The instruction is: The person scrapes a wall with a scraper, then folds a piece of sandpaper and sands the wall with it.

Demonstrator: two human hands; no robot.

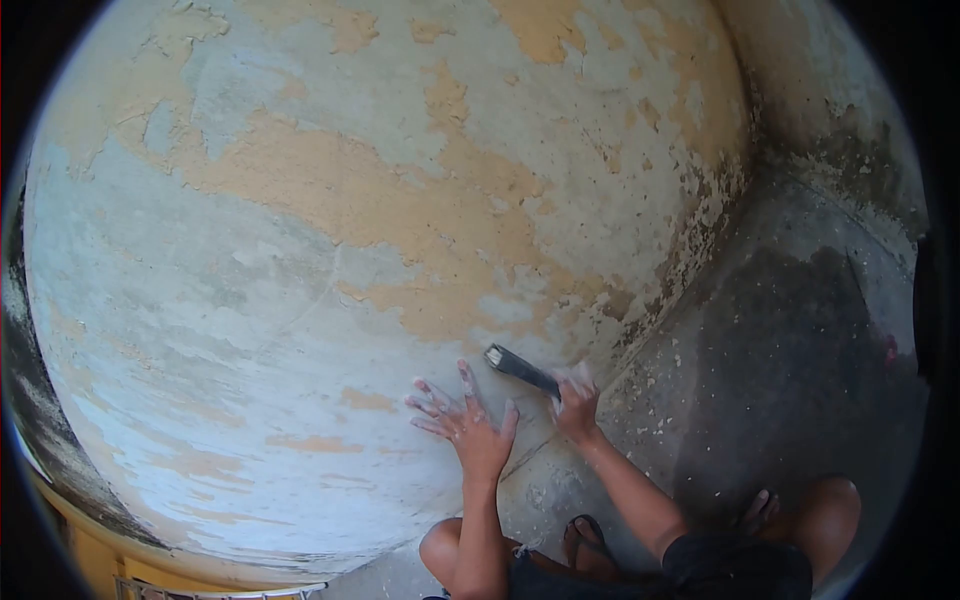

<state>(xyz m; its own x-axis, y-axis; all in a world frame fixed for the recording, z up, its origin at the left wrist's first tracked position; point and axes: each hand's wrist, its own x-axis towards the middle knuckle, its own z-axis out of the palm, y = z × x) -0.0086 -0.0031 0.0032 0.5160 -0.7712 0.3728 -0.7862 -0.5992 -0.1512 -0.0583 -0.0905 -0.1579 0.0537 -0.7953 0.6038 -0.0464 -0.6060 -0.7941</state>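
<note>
A large wall (270,300) with flaking yellow-orange paint and bare pale plaster fills most of the view. My left hand (475,432) is at its lower part, fingers spread wide, fingertips whitened with dust. To its right, my right hand (574,408) is closed around a long dark hand tool (522,369) with a pale, worn front end. That end points up and left, right at the wall surface under a large patch of remaining paint (440,225). Dust covers the right fingers too, and they hide the tool's rear part.
Grey floor (640,440) strewn with paint flakes runs along the wall's foot; a dark damp area (790,350) lies to the right. An adjoining stained wall (840,120) meets it at upper right. A metal frame (220,592) stands at lower left. My sandalled foot (588,545) is below.
</note>
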